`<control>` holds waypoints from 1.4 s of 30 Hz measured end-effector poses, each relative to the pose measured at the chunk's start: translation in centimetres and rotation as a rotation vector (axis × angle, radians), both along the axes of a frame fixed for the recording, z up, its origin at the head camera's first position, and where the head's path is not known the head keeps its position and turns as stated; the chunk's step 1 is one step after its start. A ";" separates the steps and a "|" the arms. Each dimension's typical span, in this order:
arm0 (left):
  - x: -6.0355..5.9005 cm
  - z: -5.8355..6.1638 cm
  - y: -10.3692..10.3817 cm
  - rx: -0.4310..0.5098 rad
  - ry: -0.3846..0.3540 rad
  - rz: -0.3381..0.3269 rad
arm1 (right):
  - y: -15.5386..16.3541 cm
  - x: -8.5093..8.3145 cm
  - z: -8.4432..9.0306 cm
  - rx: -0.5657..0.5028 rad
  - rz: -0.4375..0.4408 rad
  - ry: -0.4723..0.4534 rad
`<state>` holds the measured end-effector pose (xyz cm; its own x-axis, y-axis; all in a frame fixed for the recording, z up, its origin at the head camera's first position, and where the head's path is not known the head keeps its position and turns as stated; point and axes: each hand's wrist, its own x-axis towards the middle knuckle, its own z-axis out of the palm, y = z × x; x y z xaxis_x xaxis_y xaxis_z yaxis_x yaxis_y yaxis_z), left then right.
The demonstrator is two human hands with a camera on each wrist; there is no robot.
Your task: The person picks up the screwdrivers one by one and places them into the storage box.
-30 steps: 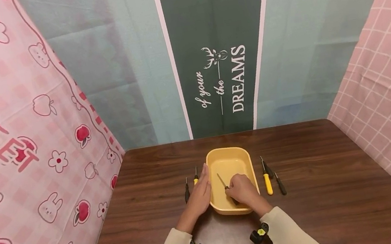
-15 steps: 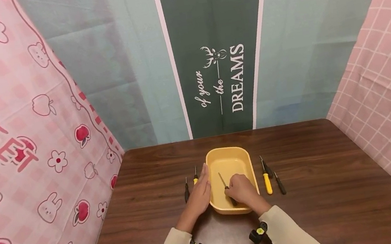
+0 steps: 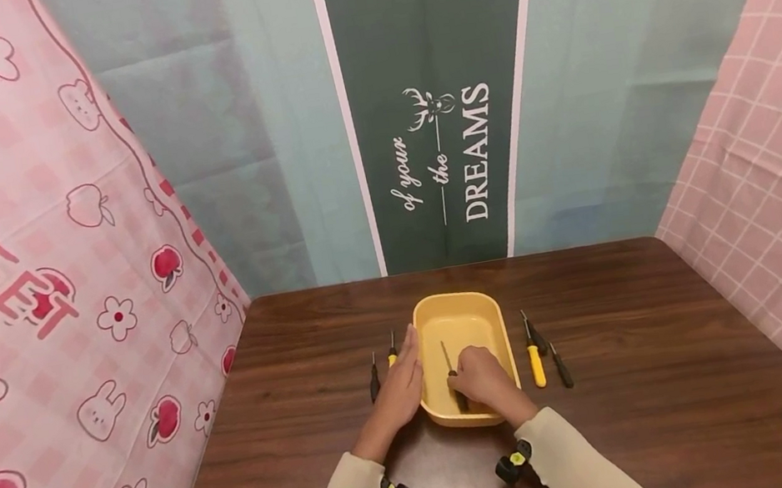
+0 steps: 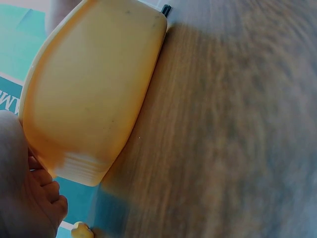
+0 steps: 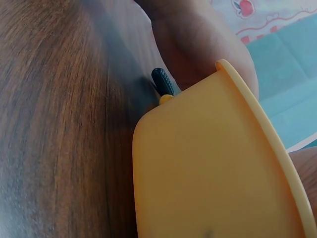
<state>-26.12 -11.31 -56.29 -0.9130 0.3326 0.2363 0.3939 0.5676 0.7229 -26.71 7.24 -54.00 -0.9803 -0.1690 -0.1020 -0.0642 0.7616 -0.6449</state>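
Note:
In the head view a yellow rectangular tray [image 3: 472, 417] stands on the table. My right hand [image 3: 482, 374] is inside it and grips a screwdriver [image 3: 447, 360] with a black handle, whose thin shaft points to the tray's far end. Part of the handle is hidden by the hand. My left hand [image 3: 399, 388] lies along the tray's left wall, touching it with its fingers stretched forward. In the left wrist view the tray [image 4: 94, 89] fills much of the upper left, with the left hand [image 4: 34, 198] below it.
Left of the tray lie a black screwdriver [image 3: 374, 381] and a yellow-and-black one [image 3: 393, 352], partly hidden by the left hand. To its right are a yellow screwdriver [image 3: 535, 361], a black one [image 3: 561, 366] and another black handle [image 3: 538, 340]. Cloths hang around the wooden table [image 3: 638, 426].
The screwdriver in my right hand has turned: its tip swung rightward and it now lies more in line with the tray's long side. My left hand stays at the tray wall.

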 end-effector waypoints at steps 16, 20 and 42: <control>-0.2 -0.2 -0.1 0.016 0.013 -0.011 | -0.8 0.1 0.7 -0.085 0.054 -0.089; -0.1 -0.2 -0.1 0.022 -0.002 -0.010 | -1.2 0.1 0.6 -0.091 0.061 -0.071; -0.2 0.1 -0.2 0.015 0.009 -0.012 | -2.7 0.1 0.6 -0.124 0.139 -0.029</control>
